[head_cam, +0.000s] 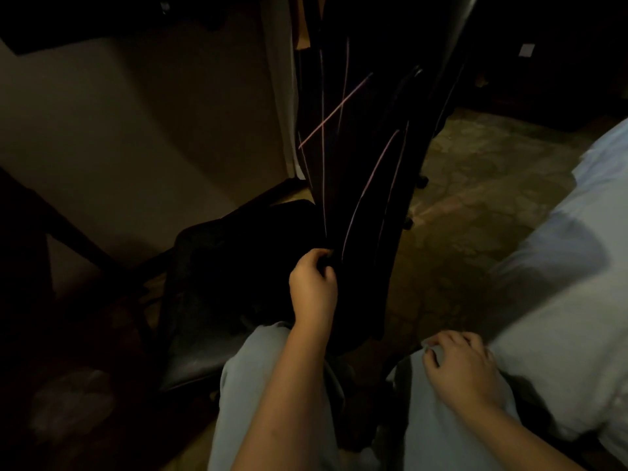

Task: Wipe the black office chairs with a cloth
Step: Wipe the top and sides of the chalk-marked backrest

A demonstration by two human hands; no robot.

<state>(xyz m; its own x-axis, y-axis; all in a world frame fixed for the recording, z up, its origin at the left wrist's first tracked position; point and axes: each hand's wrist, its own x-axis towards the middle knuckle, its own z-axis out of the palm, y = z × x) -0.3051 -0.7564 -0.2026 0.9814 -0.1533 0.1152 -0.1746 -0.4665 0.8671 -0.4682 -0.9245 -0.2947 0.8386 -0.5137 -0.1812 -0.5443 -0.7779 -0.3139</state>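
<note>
A black office chair fills the middle of the dim view. Its seat [221,283] lies to the left, and its tall backrest [356,164], with thin pink stitch lines, rises toward the top. My left hand [312,287] reaches forward with fingers and thumb curled at the backrest's lower edge, where it meets the seat. It is too dark to tell whether a cloth is in that hand. My right hand [458,365] rests on my right knee [441,430] with its fingers bent over the pale jeans. No cloth shows plainly anywhere.
My left knee [251,385] presses against the seat's front. Chair casters [423,181] stand on the patterned floor [492,198] to the right. Pale fabric [577,266] covers the right edge. A beige wall [136,147] and a dark slanted bar [78,239] close off the left.
</note>
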